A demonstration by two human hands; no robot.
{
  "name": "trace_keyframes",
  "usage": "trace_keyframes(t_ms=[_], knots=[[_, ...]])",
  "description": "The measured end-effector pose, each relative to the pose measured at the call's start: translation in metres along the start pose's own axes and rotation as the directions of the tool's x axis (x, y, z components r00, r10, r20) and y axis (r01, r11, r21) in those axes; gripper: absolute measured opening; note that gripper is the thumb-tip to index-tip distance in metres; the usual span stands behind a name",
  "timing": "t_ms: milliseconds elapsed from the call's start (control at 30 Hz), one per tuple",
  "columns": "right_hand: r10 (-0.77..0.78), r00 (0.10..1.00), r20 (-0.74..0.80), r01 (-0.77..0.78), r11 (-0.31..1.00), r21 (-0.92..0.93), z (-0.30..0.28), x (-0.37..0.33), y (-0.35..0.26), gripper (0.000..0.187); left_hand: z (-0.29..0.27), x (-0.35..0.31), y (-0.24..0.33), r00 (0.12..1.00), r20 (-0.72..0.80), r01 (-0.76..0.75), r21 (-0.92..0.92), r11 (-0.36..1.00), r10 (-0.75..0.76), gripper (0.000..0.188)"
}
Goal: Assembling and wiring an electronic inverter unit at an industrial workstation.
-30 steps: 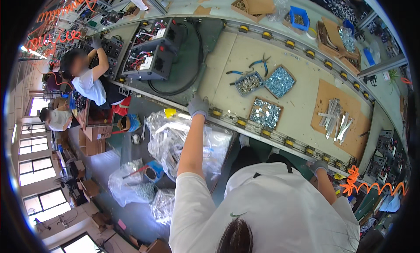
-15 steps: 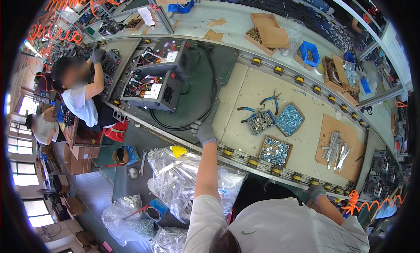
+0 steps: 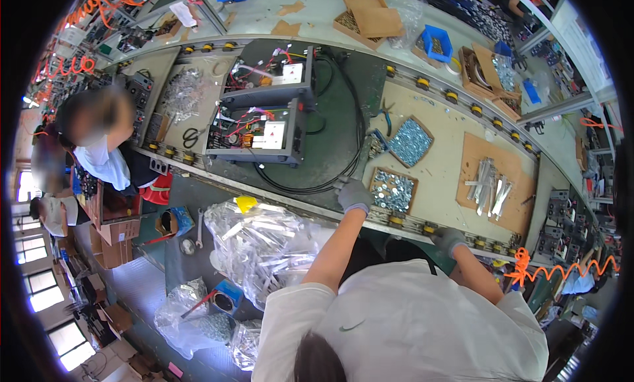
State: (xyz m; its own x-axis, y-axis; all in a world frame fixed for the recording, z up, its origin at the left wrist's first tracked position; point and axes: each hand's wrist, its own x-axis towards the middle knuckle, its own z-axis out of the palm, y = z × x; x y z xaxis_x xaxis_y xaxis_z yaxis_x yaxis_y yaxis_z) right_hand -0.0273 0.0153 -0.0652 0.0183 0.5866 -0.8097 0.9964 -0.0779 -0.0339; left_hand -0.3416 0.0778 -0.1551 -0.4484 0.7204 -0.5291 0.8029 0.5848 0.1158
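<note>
My left hand [image 3: 352, 195], in a grey glove, has its fingers bent over the front right corner of a green board [image 3: 317, 154], close to a loop of black cable [image 3: 290, 188]. On that board stand two grey open-topped device housings [image 3: 297, 147] with wires and white panels inside. My right hand [image 3: 449, 240], also gloved, is by the front roller rail, its fingers too small to read. Just right of the board are a tray of bolts [image 3: 394, 189] and a tray of small bluish screws [image 3: 411, 143]. Pliers [image 3: 387, 117] and another small tray [image 3: 377, 144] are partly covered by the board.
Metal strips [image 3: 489, 184] lie on cardboard [image 3: 465, 157] at the right. Roller rails [image 3: 396, 221] edge the line. Scissors [image 3: 191, 137] lie left of the housings. A plastic bag of strips [image 3: 257, 243] sits below the line. A co-worker [image 3: 105, 144] stands at the left.
The green board with both housings and the cable has slid right along the line, my left hand moving with it. It now overlaps the pliers and small tray. My right hand has moved left.
</note>
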Motion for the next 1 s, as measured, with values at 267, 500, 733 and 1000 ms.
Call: trace_keyframes(t_ms=[267,500,733,1000], knots=[[-0.230,0.873,-0.429,0.252,0.968,-0.008,0.015,0.001,-0.015,0.037,0.035,-0.089,0.085,0.645,0.469,-0.542,-0.277,0.794,0.604,0.092],[-0.152,0.941,-0.304,0.099,0.978,-0.182,0.040,0.016,0.024,0.084,0.015,-0.151,0.097,0.423,0.331,-0.612,-0.582,0.536,0.843,0.045],[0.018,0.980,-0.200,-0.037,0.995,-0.091,0.030,0.013,0.147,0.091,-0.048,-0.152,0.125,0.562,-0.560,-0.812,-0.232,0.535,0.609,0.025],[0.054,0.979,-0.195,-0.049,0.998,0.031,0.009,0.019,0.244,0.067,-0.006,-0.144,0.212,0.703,0.007,-0.704,-0.140,0.696,0.712,0.045]])
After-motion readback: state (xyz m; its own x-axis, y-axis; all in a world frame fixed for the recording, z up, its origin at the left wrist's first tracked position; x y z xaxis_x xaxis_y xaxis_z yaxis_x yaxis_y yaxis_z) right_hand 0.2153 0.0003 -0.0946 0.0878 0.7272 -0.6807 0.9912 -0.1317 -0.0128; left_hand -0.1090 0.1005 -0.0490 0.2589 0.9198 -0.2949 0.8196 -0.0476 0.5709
